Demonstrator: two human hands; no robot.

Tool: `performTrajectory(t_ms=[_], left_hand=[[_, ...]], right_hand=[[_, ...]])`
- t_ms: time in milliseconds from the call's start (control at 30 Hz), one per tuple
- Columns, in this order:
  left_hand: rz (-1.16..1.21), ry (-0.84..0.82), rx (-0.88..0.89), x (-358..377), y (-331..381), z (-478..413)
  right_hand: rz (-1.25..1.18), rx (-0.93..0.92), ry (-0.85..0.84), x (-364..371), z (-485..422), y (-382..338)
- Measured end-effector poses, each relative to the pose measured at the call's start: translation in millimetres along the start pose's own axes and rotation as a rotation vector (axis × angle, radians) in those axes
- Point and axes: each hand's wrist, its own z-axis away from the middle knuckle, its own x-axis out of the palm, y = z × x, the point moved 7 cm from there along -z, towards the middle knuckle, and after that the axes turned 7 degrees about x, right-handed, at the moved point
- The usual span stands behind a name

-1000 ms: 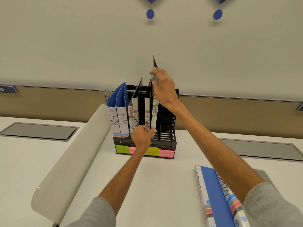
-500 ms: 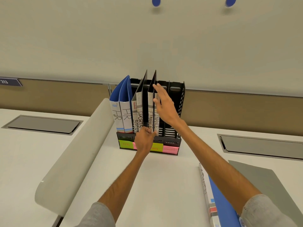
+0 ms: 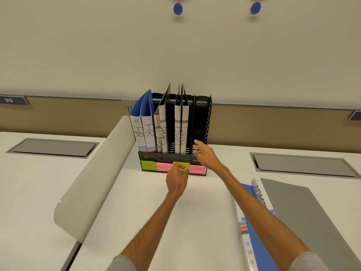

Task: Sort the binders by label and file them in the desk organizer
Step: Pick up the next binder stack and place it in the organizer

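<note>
A black mesh desk organizer (image 3: 207, 118) stands at the back of the white desk. It holds two blue HR binders (image 3: 143, 130), two SPORTS binders (image 3: 163, 133) and two FINANCE binders (image 3: 180, 133), all upright. Its rightmost slot is empty. Coloured sticky labels (image 3: 148, 166) run along its front. My left hand (image 3: 176, 178) is curled with its fingertips at the yellow label; I cannot tell whether it pinches it. My right hand (image 3: 205, 153) is open and blurred, low in front of the empty slot. Two ADMIN binders (image 3: 259, 194) lie flat at the right.
A curved white divider panel (image 3: 93, 177) rises at the left of the desk. Grey cable hatches sit at the left (image 3: 52, 147) and at the right (image 3: 300, 165). A grey sheet (image 3: 304, 222) lies beside the flat binders. A wall panel stands right behind the organizer.
My right hand pushed the raised FINANCE binder down into its slot, let go and dropped to the right. My left hand slid from the organizer's front rim down to the labels.
</note>
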Motion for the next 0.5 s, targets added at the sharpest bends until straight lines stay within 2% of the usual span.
performTrajectory(t_ms=[267, 500], left_hand=[[0.066, -0.044, -0.051, 15, 4, 57], [0.094, -0.180, -0.023, 44, 11, 91]], right_hand=[[0.033, 0.133, 0.102, -4, 69, 70], [-0.037, 0.209, 0.288, -33, 122, 113]])
